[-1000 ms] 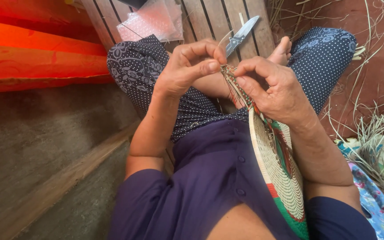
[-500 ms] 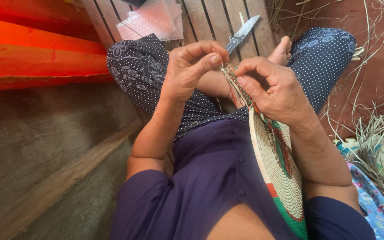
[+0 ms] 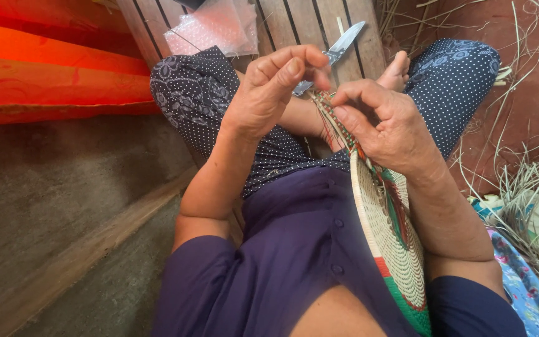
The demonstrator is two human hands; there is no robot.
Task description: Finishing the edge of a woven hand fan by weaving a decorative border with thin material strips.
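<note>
While both hands meet at the rim of the weave, the scene reads outward like this:

Left hand (image 3: 263, 100): raised above the lap, thumb and forefinger pinched narrow; it looks to pull 1 thin pale strand, too fine to see clearly.

Right hand (image 3: 385, 128): curled closed around the top edge of the round, flat woven basket piece in cream, green and red fibre (image 3: 394, 243), fingertips pressing the loose coloured strand ends (image 3: 329, 115).

Basket piece: stands on edge against the right forearm and dark purple shirt, its unfinished rim between the 2 hands.

Folding knife with open steel blade (image 3: 344, 43): lies on the brown slatted wooden pallet (image 3: 294, 25) just beyond the hands, near a bare foot.

Bubble wrap sheet (image 3: 216, 28): on the slats, farther left.

Dry straw stalks (image 3: 522, 200): scattered on the red floor at right.

Risk: a hard tug could snap the thin strand or loosen the stitch; I judge the open blade a hazard to foot and hands.
</note>
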